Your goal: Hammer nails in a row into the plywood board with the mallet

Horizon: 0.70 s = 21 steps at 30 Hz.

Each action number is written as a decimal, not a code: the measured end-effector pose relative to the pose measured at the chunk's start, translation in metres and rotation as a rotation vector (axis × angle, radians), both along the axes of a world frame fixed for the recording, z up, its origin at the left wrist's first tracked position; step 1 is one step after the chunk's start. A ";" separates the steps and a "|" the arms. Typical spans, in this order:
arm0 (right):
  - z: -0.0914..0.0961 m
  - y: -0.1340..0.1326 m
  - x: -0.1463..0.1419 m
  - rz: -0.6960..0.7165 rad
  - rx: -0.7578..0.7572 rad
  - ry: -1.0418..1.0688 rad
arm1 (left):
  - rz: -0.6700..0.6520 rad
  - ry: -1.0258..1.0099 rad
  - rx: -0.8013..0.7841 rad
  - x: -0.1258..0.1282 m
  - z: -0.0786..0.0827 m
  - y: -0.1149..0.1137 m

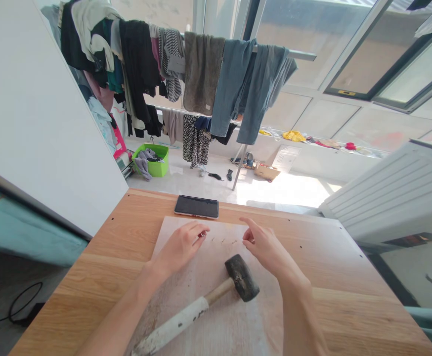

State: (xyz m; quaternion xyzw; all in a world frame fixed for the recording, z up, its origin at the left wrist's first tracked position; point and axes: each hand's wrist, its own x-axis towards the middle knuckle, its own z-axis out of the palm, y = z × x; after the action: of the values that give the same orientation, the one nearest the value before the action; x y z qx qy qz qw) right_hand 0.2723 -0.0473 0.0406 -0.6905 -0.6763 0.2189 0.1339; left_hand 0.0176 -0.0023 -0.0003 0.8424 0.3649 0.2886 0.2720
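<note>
A pale, worn board (197, 277) lies on the wooden table. My left hand (184, 242) is over its far left part, thumb and fingertips closed in a pinch; whatever they hold is too small to make out. On the right, my right hand (264, 244) has its index finger stretched forward and apart from the thumb, with nothing seen between them. Between the hands are a few small brassy nails (234, 242), nearest to the right thumb. A mallet (241, 278) with a black head and a white-wrapped handle rests on the board between my forearms, touched by neither hand.
A phone (196, 206) lies beyond the board, near the far edge of the wooden table (320, 267). Past the table stand a drying rack with clothes (204, 69) and a green basket (159, 160). A white panel (53, 109) rises at the left.
</note>
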 end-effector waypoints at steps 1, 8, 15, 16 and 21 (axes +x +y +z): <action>0.002 -0.001 -0.001 -0.004 0.005 0.009 | 0.001 -0.004 -0.004 0.000 -0.001 0.000; 0.007 -0.001 -0.012 0.028 0.016 0.041 | 0.001 -0.026 0.005 0.001 -0.002 0.001; 0.009 0.001 -0.025 0.059 -0.018 0.004 | 0.002 -0.069 -0.010 0.001 -0.006 0.002; 0.010 0.001 -0.026 0.055 -0.019 0.004 | 0.002 -0.076 -0.019 0.001 -0.007 0.002; 0.014 0.001 -0.030 0.038 -0.036 -0.023 | 0.017 -0.135 -0.082 0.002 -0.009 0.003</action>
State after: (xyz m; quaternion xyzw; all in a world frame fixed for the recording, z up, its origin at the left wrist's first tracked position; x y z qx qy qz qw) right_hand 0.2421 -0.0460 0.0546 -0.6823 -0.6867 0.2259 0.1095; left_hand 0.0196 0.0005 -0.0095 0.8059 0.3643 0.3320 0.3280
